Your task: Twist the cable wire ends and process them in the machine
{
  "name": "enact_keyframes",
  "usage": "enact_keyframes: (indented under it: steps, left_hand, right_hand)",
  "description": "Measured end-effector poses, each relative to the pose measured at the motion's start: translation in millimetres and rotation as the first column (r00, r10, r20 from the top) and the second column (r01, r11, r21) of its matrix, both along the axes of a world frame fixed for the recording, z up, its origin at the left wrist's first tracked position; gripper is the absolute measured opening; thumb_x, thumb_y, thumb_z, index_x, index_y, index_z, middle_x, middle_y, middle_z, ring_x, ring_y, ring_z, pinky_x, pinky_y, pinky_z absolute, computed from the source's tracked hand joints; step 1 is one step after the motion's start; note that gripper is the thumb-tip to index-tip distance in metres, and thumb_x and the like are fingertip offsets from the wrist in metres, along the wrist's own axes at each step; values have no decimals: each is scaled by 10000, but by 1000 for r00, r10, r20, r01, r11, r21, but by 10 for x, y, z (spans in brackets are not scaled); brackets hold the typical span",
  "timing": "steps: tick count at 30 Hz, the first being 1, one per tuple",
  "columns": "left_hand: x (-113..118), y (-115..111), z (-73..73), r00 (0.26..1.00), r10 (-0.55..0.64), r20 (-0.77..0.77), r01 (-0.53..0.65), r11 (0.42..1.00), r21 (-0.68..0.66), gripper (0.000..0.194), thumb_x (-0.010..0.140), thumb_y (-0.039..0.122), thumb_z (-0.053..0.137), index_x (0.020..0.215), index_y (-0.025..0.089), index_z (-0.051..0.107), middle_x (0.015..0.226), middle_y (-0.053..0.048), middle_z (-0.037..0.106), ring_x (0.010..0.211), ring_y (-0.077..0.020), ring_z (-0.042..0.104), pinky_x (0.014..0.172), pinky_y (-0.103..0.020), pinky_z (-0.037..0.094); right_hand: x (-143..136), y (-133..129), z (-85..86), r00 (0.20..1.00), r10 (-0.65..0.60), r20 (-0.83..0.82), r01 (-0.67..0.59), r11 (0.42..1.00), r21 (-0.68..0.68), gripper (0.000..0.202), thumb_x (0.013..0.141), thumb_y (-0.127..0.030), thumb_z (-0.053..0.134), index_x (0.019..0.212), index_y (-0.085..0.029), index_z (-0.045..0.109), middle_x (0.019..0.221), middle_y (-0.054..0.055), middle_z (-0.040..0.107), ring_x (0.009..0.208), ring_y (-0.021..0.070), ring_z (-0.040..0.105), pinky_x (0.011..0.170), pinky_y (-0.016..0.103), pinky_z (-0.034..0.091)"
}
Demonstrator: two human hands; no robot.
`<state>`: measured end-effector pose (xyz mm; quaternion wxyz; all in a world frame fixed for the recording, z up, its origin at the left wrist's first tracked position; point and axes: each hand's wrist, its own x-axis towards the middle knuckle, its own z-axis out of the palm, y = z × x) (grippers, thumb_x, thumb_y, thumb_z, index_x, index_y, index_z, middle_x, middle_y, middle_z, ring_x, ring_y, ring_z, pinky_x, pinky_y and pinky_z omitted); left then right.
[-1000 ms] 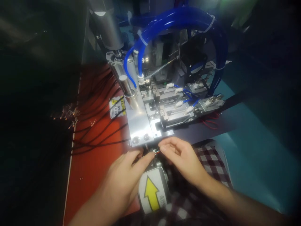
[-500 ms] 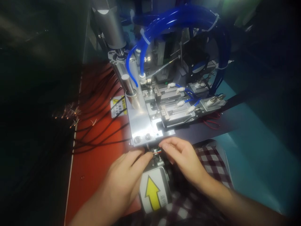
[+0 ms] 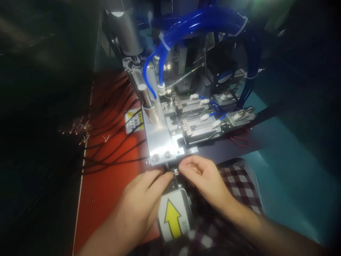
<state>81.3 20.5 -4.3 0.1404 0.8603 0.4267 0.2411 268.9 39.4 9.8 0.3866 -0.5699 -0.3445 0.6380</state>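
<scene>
At the front end of the machine, a small bunch of thin coloured wires (image 3: 176, 172) shows between my two hands, over a small metal fixture. My left hand (image 3: 146, 190) is closed, with thumb and forefinger pinched on the left side of the wires. From the right, my right hand (image 3: 204, 177) has thumb and forefinger pressed together at the other end of the wires. The fingers hide most of the bunch. Just above both hands is the silver metal plate (image 3: 161, 142) of the machine. Below them sits a white-topped block with a yellow arrow (image 3: 172, 217).
Black cables (image 3: 114, 145) with stripped copper ends spread over the orange panel (image 3: 106, 209) at left, beside a warning label (image 3: 134, 121). Blue air hoses (image 3: 202, 21) arch above pneumatic cylinders (image 3: 202, 129). Checkered cloth (image 3: 239, 185) lies at lower right.
My right fingertips have moved slightly left and closed in on the wires, covering more of them. My left hand stays in place.
</scene>
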Motion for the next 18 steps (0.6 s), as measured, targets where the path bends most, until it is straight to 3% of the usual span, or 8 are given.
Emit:
enact_keyframes:
  steps: [11,18]
  left_hand:
    - [-15,8,7,1000,-13,5,13,1000,-16,339,910,92,375,1157,178,591,1048,-88,608,903,-178,593,748,-265,511]
    - [-31,-6,-7,1000,-4,7,4,999,-37,338,910,97,383,1163,185,589,1066,-91,596,913,-181,588,768,-280,512]
  right_hand:
    - [55,-18,-18,997,53,51,-55,997,53,145,780,-296,626,722,-163,613,588,-36,523,501,93,447,479,225,392]
    - [-8,-61,-51,992,71,108,-84,988,126,132,807,-272,597,727,-169,571,593,-40,489,527,102,444,496,227,387]
